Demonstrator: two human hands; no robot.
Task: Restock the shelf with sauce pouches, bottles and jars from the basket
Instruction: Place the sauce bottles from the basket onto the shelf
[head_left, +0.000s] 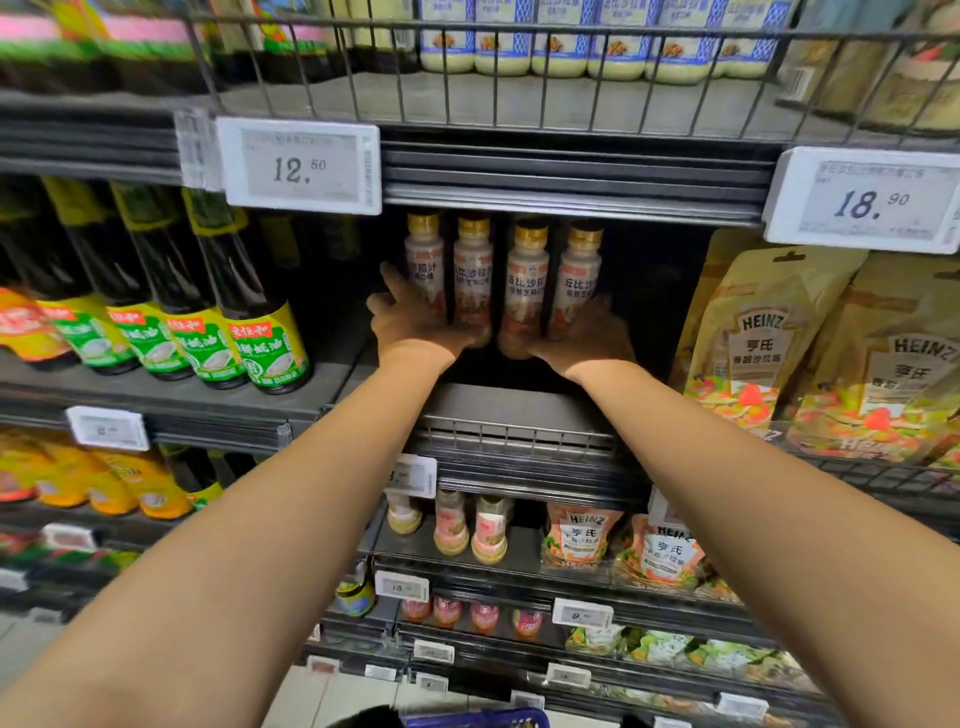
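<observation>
Several gold-capped salad dressing bottles stand side by side in the middle bay of the shelf. My left hand wraps around the lower part of the two left bottles, its thumb behind them. My right hand holds the bases of the two right bottles from the right side. Both arms reach straight in under the shelf above. The blue basket shows only as a rim at the bottom edge.
Dark oil bottles with green labels fill the bay to the left. Heinz pouches hang at the right. Price tags jut from the shelf edge above. Lower shelves hold more small bottles and pouches.
</observation>
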